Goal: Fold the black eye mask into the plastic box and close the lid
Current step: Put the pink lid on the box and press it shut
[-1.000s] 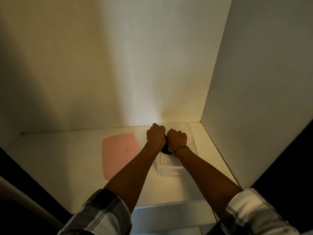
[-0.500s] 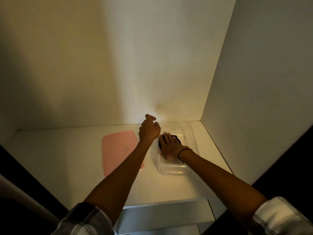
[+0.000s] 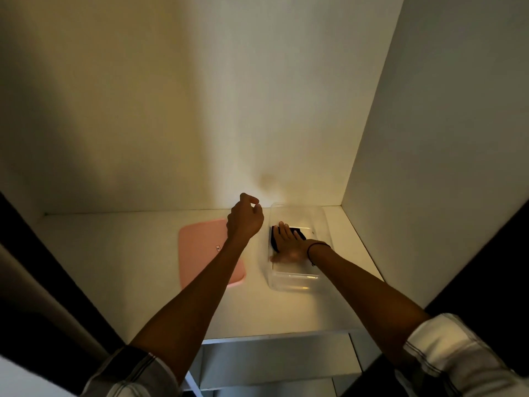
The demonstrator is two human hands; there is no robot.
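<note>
A clear plastic box (image 3: 292, 283) stands on the white shelf near the right wall, without its lid. The black eye mask (image 3: 297, 232) lies inside it, mostly hidden under my right hand (image 3: 287, 243). That hand is flat, palm down, fingers stretched out, pressing on the mask. The pink lid (image 3: 200, 247) lies flat on the shelf to the left of the box. My left hand (image 3: 245, 217) hovers above the lid's far right corner, beside the box, fingers loosely curled and holding nothing.
The white shelf (image 3: 114, 267) sits in an alcove, with a back wall close behind the box and a side wall (image 3: 415, 167) right of it. The shelf's front edge (image 3: 280, 335) runs below my forearms. Dark gaps flank both sides.
Both fists were together over the box a second ago. My left hand has lifted out and moved left. My right hand has flattened onto the mask inside the box.
</note>
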